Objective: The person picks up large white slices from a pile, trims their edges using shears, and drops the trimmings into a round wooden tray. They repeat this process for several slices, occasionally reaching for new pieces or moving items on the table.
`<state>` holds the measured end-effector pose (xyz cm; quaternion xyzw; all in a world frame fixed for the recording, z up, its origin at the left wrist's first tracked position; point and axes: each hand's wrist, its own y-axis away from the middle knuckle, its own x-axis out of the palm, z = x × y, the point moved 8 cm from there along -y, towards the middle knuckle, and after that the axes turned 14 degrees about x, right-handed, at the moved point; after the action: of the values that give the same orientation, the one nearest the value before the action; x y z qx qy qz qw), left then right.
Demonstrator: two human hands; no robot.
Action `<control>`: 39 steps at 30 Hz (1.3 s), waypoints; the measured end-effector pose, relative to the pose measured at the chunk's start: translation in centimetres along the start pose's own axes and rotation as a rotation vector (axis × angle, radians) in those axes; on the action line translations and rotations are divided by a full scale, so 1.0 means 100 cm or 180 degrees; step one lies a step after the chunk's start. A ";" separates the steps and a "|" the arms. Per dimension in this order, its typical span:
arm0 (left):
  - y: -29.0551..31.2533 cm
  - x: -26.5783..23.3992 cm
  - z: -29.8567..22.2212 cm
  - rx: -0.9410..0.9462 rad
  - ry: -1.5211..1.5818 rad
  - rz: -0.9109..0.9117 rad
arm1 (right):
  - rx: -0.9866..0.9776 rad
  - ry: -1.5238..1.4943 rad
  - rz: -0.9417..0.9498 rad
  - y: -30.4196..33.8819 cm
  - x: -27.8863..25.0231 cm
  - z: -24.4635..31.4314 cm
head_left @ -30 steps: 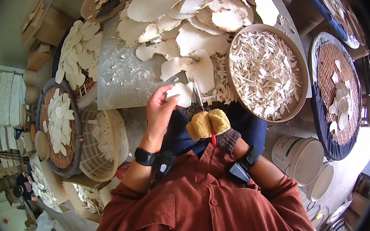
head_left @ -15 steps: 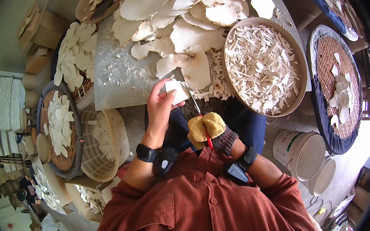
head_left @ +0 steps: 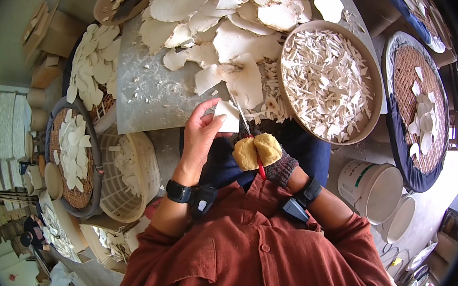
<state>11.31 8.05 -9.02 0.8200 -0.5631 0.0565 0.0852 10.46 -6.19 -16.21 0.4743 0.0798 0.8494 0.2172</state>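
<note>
My left hand (head_left: 201,132) pinches a small white flat piece (head_left: 229,116) between thumb and fingers, just past the near edge of the table. Close to its right edge are the blades of the red-handled scissors (head_left: 243,120); I cannot tell if they touch it. Those scissors are in my right hand (head_left: 281,169), which wears a dark knitted glove with thick yellow foam pads (head_left: 257,152) over the fingers. The pads hide most of the handles. Beyond my hands, large off-white slabs (head_left: 238,44) with rough brownish edges lie piled on the metal table (head_left: 149,104).
A round tray (head_left: 377,106) full of white slivers sits at the table's right edge. Woven trays (head_left: 412,76) with white pieces stand at both sides. A plastic basket (head_left: 145,191) is at lower left, white buckets (head_left: 369,191) at lower right.
My left hand has shifted slightly right, and the white piece has turned and tilted in its fingers. The right hand with the scissors has moved only a little.
</note>
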 end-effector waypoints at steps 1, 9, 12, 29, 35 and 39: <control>0.001 0.002 0.002 0.0001 0.0003 -0.0003 | 0.0003 0.0003 0.0000 -0.003 -0.003 -0.001; -0.002 -0.007 0.000 0.0163 0.0201 -0.0148 | 0.0091 0.2318 -0.0782 0.002 -0.013 -0.007; -0.002 -0.012 0.005 -0.0018 0.0170 -0.0092 | -0.0159 0.2769 -0.0746 0.008 -0.003 -0.002; 0.068 -0.237 -0.114 0.0882 -0.3354 -0.1237 | -0.0092 0.2293 0.0026 0.017 0.006 -0.014; -0.016 -0.070 -0.087 0.1478 -0.2702 0.0025 | -0.0942 0.3939 -0.0097 0.017 0.045 0.005; -0.069 -0.054 -0.039 0.1435 -0.2768 -0.0327 | -0.0547 0.3392 -0.0242 0.027 0.042 0.014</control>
<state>15.84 16.25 -6.72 0.7924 -0.4791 -0.1749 -0.3346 8.92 -6.83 -11.35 -0.0449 0.1263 0.9673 0.2153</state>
